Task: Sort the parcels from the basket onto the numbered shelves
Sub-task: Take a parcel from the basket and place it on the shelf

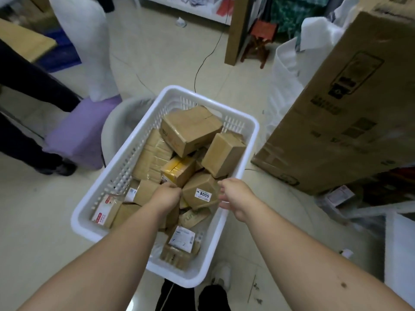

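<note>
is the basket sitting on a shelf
No, the white basket full of parcels stands on the tiled floor.

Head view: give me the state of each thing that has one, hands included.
Basket: on the floor, upright, holding many parcels.
8005 parcel: tilted on the pile, gripped from both sides.
Left hand: fingers curled on the 8005 parcel's left side.
Right hand: fingers curled on its right side.
Top box: lying tilted, taped shut.
Yellow parcel: wedged mid-pile, tilted.
Big carton: leaning, closed.
</note>
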